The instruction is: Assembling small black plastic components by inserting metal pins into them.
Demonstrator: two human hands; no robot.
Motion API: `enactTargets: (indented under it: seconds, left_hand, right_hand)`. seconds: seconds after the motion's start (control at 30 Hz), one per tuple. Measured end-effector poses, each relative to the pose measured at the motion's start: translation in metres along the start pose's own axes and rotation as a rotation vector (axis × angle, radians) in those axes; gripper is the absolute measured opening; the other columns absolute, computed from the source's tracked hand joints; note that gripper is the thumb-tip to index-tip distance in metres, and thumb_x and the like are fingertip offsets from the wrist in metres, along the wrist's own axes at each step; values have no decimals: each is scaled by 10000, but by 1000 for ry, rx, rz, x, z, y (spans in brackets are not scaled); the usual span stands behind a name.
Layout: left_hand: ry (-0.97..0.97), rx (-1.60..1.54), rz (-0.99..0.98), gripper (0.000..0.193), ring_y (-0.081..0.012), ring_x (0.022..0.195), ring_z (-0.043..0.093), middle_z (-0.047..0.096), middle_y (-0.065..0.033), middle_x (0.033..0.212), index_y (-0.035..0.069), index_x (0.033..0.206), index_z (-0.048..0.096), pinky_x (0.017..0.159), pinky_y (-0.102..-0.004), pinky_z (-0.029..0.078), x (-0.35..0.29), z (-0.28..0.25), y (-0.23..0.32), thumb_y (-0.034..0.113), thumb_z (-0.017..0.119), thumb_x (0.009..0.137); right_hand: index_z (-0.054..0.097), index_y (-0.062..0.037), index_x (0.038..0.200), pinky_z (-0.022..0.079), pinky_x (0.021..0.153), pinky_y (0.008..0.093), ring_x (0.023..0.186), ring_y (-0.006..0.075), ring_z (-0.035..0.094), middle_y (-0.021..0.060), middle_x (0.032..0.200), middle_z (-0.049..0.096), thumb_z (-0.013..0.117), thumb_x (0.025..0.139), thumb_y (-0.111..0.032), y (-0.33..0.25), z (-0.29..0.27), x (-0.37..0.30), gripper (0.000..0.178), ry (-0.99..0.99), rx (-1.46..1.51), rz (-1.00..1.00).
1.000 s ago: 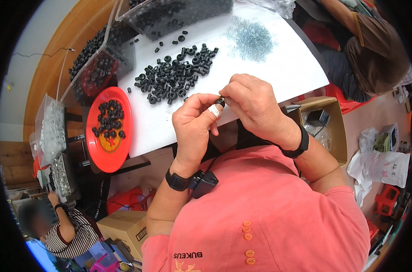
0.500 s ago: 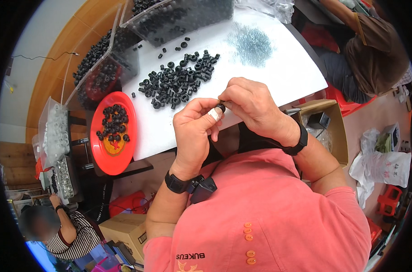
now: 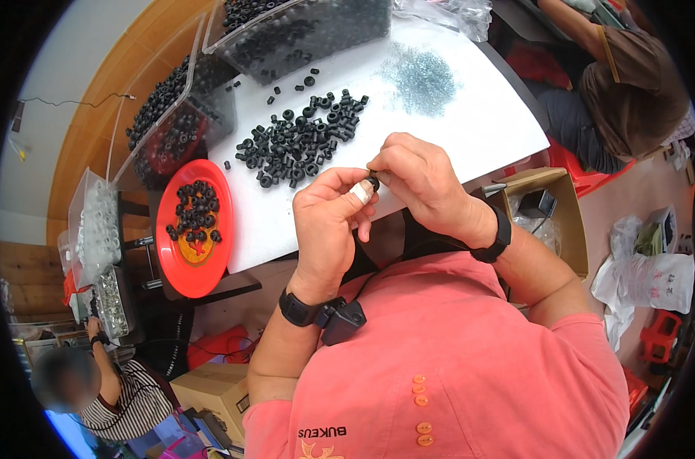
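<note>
Between the thumb and fingers of my left hand (image 3: 328, 210) is a small round black part (image 3: 373, 183); white tape wraps the thumb. My right hand (image 3: 422, 177) meets it there, its thumb and forefinger pinched at the top of the same part. Whatever small piece those right fingertips may hold is too hidden to name. Beyond my hands, a pile of loose black parts (image 3: 298, 141), some ring-like and some short and tubular, lies on the white tabletop (image 3: 493, 115). Left of my left hand, a red plate (image 3: 194, 279) carries several round black parts.
Clear plastic bins (image 3: 317, 46) of black parts stand at the table's far left side. Tiny bluish pieces (image 3: 420, 79) are spread at the far right. An open cardboard box (image 3: 569, 229) sits by my right forearm. Co-workers are at the right (image 3: 630, 92) and lower left (image 3: 129, 398).
Both hands keep nearly the same pose, fingertips together at the black part. The view has shifted very slightly; the pile and plate look unchanged.
</note>
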State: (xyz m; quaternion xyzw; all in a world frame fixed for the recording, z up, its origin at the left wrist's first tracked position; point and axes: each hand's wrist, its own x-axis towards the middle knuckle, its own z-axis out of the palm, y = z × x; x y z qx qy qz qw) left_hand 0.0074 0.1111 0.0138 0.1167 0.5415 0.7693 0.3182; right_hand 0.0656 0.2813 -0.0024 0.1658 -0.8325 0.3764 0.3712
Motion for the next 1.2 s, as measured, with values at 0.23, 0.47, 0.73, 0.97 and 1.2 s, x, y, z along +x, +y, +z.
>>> enactTargets:
  seconds: [0.23, 0.47, 0.73, 0.97, 1.2]
  left_hand:
    - [-12, -33, -14, 146, -173, 639, 659, 697, -152, 848, -66, 1081, 648, 463, -254, 486, -1, 2, -4, 4, 633, 955]
    - [-4, 6, -5, 128, -150, 660, 661, 716, -145, 885, -74, 1057, 662, 532, -248, 524, -4, 9, -2, -30, 602, 953]
    - [-8, -3, -3, 187, -184, 641, 666, 713, -138, 940, -93, 1107, 654, 556, -274, 546, -1, 8, -3, -9, 636, 941]
    - [-62, 161, -66, 159, -94, 629, 629, 719, -98, 862, -59, 1069, 690, 475, -214, 465, -2, 8, 6, 44, 634, 962]
    - [-130, 198, -16, 203, -81, 584, 617, 743, -116, 859, -61, 1084, 702, 468, -208, 455, 2, 0, -6, 98, 638, 976]
  right_hand:
    - [594, 0, 935, 427, 590, 393, 678, 304, 547, 122, 774, 519, 641, 791, 80, -10, -4, -3, 171, 12, -105, -3]
    - [527, -35, 836, 439, 596, 429, 681, 323, 544, 119, 750, 500, 700, 680, -26, -15, -4, -6, 233, 12, -155, 42]
    - [540, -42, 858, 434, 563, 428, 633, 317, 540, 115, 743, 506, 685, 656, -14, -20, 16, -16, 250, 129, -191, 132]
    - [519, -51, 832, 435, 549, 426, 611, 314, 545, 111, 725, 508, 704, 638, -23, -10, 4, -15, 269, 103, -246, 75]
    - [513, -62, 821, 452, 546, 417, 624, 324, 598, 117, 723, 551, 754, 626, -73, -11, -2, -11, 311, -84, -163, 123]
